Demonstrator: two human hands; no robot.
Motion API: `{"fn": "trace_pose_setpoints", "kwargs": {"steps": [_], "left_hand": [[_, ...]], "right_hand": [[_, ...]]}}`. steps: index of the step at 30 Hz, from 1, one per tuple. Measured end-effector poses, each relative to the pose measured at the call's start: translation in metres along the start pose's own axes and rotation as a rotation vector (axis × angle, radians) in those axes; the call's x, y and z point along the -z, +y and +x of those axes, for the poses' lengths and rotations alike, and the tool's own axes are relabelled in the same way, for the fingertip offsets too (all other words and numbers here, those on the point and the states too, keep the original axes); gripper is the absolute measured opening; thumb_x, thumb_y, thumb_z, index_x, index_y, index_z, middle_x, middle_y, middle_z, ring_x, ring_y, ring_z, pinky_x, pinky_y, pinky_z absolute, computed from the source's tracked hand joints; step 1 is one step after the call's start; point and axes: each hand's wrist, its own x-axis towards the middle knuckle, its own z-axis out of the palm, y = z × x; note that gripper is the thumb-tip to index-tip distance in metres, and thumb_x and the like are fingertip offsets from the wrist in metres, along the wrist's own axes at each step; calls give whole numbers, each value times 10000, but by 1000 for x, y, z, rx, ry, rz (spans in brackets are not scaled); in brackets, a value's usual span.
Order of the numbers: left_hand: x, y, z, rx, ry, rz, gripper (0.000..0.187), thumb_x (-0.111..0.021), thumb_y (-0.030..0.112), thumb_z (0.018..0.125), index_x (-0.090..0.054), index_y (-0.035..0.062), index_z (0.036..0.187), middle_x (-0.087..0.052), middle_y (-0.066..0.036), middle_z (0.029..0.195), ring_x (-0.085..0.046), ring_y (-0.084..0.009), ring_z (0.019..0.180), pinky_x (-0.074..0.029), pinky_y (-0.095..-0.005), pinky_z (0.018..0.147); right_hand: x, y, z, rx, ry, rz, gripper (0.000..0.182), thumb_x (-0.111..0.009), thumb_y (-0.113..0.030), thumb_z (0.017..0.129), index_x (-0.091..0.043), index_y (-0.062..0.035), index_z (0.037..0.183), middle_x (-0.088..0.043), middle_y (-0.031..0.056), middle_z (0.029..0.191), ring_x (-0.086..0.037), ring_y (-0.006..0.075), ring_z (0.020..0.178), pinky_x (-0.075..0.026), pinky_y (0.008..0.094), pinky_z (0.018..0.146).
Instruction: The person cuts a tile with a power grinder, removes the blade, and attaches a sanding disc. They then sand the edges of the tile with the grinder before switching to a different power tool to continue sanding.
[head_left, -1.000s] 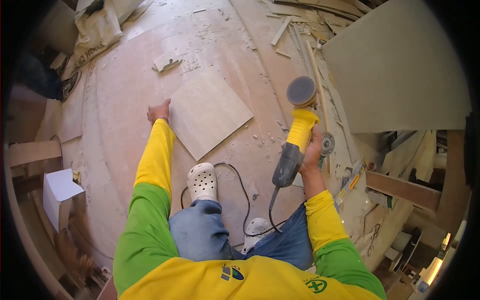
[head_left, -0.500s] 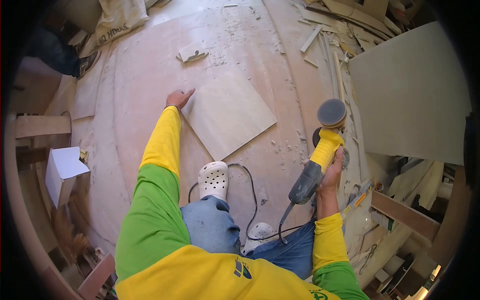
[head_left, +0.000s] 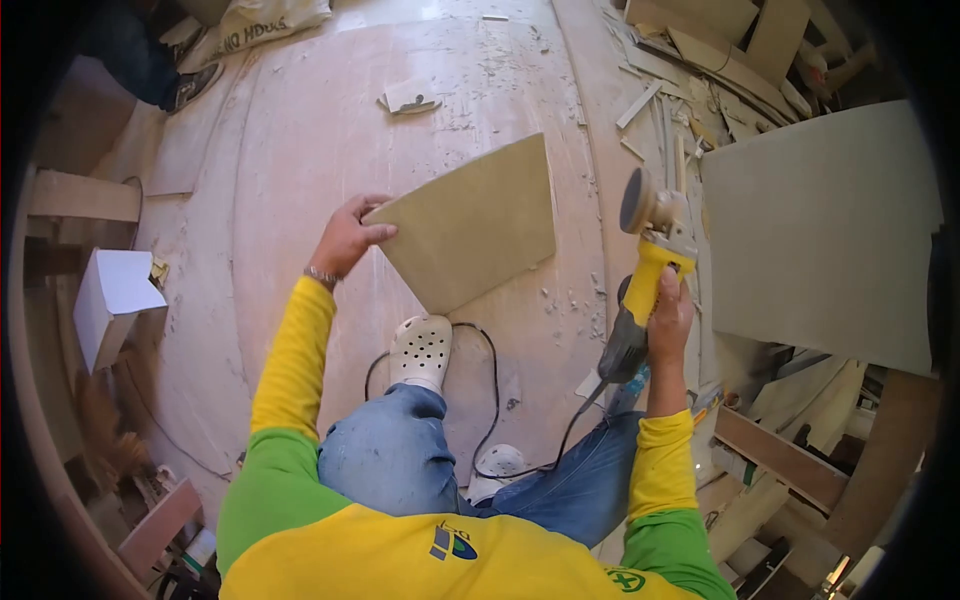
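My left hand grips the left corner of a square flat board, thumb on its near face. The board is tilted up off the floor, its lower corner close to the toe of a white clog. In my right hand is a yellow and black angle grinder, raised to the right of the board. Its round disc points up and left. A black cord runs from the grinder's rear end, loops across the floor and passes around the clog.
A small scrap piece lies on the dusty floor beyond the board. A large panel stands at right, with wood offcuts behind it. At left are a white box and another person's shoe.
The board lay flat on the floor with my left hand at its edge; now that corner is lifted and gripped. The grinder has moved slightly right and its disc has turned to face left.
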Motion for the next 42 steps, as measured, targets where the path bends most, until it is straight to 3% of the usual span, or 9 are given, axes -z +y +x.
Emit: {"fn": "trace_pose_setpoints", "kwargs": {"steps": [2,6,9,12,17,19,30,37,42], "left_hand": [[-24,-21,-29,-53,40,-168,434,-760,83,853,-602,-18,1243,-688,-99,1156,-638,-173,1058,-502,-311,939],[-68,-37,-50,-133,197,-424,320,-717,81,912,-644,-19,1207,-702,-82,1152,-634,-139,1059,-497,-302,941],[-80,-28,-58,-151,264,-353,328,-719,96,909,-639,-34,1200,-703,-81,1151,-651,-147,1021,-514,-293,905],[-79,-34,-60,-124,278,-276,337,-703,82,907,-627,-43,1211,-698,-91,1163,-648,-150,1027,-509,-290,910],[-81,-44,-63,-71,293,-130,339,-692,58,899,-621,-49,1212,-700,-95,1158,-645,-144,1030,-507,-287,914],[-84,-44,-59,-129,372,-151,239,-693,52,872,-678,-7,1102,-742,-81,1003,-674,-120,885,-534,-273,804],[-82,-30,-64,-88,322,-152,324,-705,63,887,-644,-39,1188,-719,-89,1104,-656,-133,980,-517,-278,874],[-79,-36,-62,-105,329,-106,333,-699,56,884,-645,-35,1199,-719,-85,1097,-654,-129,972,-517,-278,870],[-83,-39,-61,-131,373,-134,296,-704,114,867,-686,23,1149,-751,-100,1006,-689,-143,870,-538,-290,794]], "right_hand": [[-14,-44,6,110,-80,-404,506,-624,-446,964,-603,-20,1236,-685,63,951,-642,152,878,-507,296,794],[-41,-96,17,332,-160,-957,541,-710,-488,865,-642,-31,1146,-702,198,939,-690,349,850,-528,411,743],[-62,-119,24,367,-278,-1119,582,-732,-524,822,-634,-30,1115,-689,242,922,-666,431,863,-526,462,726],[-77,-126,30,459,-310,-1274,583,-722,-548,827,-622,-30,1075,-691,238,898,-669,429,856,-526,472,726],[-91,-136,37,439,-382,-1425,624,-708,-548,849,-601,0,1127,-689,251,922,-676,410,855,-524,456,742],[-99,-148,39,435,-399,-1473,635,-702,-556,852,-598,7,1125,-688,256,924,-677,411,864,-523,460,748],[-146,-164,-5,496,-621,-1501,672,-721,-510,850,-581,15,1246,-694,258,957,-681,409,891,-537,460,794],[-135,-165,16,424,-495,-1608,681,-719,-533,849,-581,16,1229,-695,264,951,-681,419,896,-537,465,787],[-159,-168,-6,453,-565,-1604,675,-713,-541,850,-586,13,1212,-693,261,936,-682,416,888,-534,469,784]]}}
